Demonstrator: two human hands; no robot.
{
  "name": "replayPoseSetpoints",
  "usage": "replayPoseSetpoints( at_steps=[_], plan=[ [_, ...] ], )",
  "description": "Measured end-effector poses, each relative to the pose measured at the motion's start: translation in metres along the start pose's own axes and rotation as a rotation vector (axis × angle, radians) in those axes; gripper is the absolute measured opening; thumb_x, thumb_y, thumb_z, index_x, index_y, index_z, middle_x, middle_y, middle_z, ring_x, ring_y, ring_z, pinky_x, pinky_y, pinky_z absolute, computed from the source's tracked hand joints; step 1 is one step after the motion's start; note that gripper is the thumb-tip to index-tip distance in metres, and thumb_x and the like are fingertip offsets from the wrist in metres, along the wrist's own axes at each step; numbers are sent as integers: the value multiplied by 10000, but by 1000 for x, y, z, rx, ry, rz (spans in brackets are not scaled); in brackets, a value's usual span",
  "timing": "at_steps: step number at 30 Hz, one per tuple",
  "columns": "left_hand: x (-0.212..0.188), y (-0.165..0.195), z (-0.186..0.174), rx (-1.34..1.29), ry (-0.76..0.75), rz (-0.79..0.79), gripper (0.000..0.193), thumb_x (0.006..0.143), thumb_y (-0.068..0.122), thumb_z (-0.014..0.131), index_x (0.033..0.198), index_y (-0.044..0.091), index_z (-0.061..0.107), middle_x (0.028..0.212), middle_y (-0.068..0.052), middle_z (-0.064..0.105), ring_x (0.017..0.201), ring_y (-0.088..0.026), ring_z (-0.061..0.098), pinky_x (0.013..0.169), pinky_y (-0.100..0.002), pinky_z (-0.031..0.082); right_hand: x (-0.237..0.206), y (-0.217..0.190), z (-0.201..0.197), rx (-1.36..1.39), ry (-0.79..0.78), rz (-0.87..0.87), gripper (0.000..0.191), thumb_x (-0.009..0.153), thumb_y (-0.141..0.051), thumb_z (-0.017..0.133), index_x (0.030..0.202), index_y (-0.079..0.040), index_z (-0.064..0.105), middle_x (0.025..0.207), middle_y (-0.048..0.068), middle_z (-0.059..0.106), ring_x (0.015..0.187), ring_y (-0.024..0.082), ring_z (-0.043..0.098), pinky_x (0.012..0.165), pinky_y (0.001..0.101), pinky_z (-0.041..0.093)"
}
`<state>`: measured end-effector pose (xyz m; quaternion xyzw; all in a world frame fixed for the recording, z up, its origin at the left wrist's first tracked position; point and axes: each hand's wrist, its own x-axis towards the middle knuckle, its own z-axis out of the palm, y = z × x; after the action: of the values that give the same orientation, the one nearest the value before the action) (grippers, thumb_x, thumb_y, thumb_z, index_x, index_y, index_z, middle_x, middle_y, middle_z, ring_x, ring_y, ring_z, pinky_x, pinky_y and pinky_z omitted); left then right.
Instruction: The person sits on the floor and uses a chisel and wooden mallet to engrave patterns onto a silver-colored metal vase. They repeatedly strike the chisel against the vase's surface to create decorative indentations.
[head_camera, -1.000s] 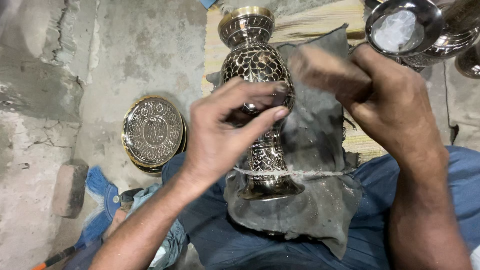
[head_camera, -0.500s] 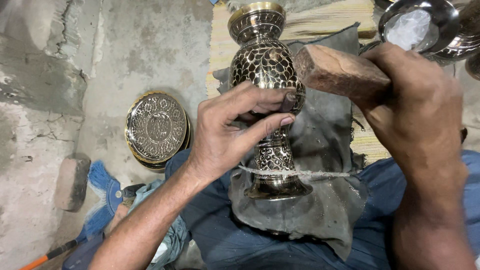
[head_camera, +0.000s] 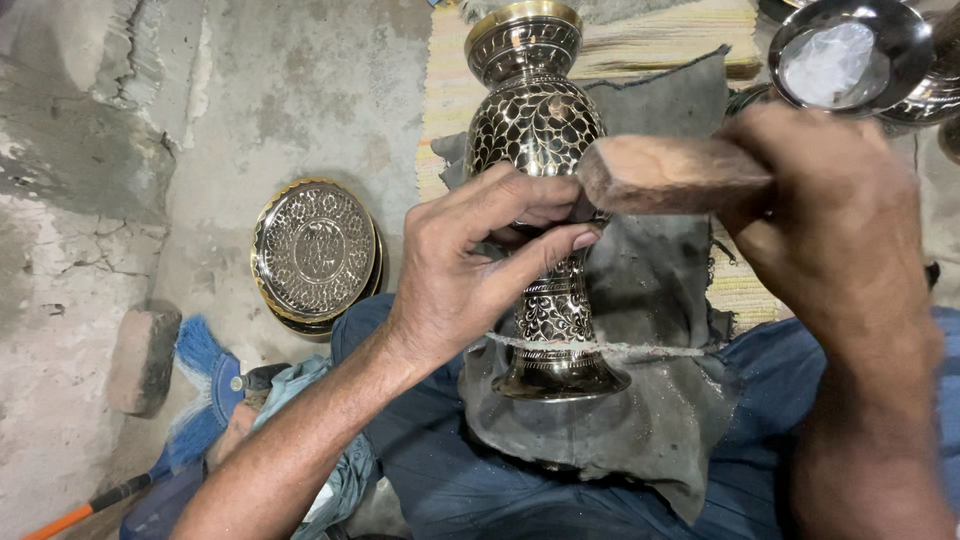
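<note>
While laid across lap on grey cloth (head_camera: 640, 420), engraved brass vase (head_camera: 540, 130) steadied: left hand (head_camera: 470, 270) fingers pinched at its waist. Right hand (head_camera: 840, 250) fist clamps wooden mallet (head_camera: 670, 172), head touching vase. Beyond, engraved plates (head_camera: 315, 255) on floor, steel bowl (head_camera: 850, 50) at mat's far-right corner.

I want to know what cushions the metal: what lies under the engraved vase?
The engraved vase lies on a dark grey cloth spread over the lap, in blue trousers. A striped mat shows beyond. What lies directly beneath is hidden by the cloth.

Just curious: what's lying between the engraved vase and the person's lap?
In the head view, a dark grey cloth lies under the vase, draped over the blue-clad lap.
</note>
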<state>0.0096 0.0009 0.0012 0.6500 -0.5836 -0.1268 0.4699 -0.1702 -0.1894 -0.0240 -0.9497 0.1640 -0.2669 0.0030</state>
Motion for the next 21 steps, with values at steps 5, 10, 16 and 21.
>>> replayPoseSetpoints(
  at_steps=[5, 10, 16, 21],
  plan=[
    [-1, -2, 0, 1, -8, 4, 282, 982, 148, 813, 1238, 93, 709, 1082, -36, 761, 984, -108, 784, 857, -237, 711, -7, 7, 6, 278, -110, 180, 220, 892, -88, 850, 1033, -28, 692, 842, 124, 734, 723, 189, 707, 681, 357, 565],
    [-1, 0, -1, 13, -8, 11, 324, 986, 148, 808, 1288, 89, 704, 1109, -36, 765, 996, -111, 780, 877, -245, 706, -8, 8, 8, 599, -11, 221, 150, 988, -61, 764, 1058, -23, 637, 950, 105, 715, 827, 156, 713, 696, 305, 575],
    [0, 0, -1, 37, -1, 3, 295, 968, 153, 820, 1236, 88, 715, 1088, -36, 766, 966, -101, 777, 836, -236, 695, 0, -3, 2, 373, 34, 217, 249, 838, -81, 813, 1030, -21, 666, 865, 137, 710, 743, 238, 705, 642, 362, 575],
    [-2, 0, -2, 55, 4, 24, 274, 979, 158, 823, 1221, 82, 719, 1067, -28, 759, 960, -100, 774, 836, -234, 686, -1, -3, -4, -33, -41, 32, 305, 685, -68, 865, 929, -39, 685, 784, 92, 729, 727, 241, 727, 656, 409, 556]
  ],
)
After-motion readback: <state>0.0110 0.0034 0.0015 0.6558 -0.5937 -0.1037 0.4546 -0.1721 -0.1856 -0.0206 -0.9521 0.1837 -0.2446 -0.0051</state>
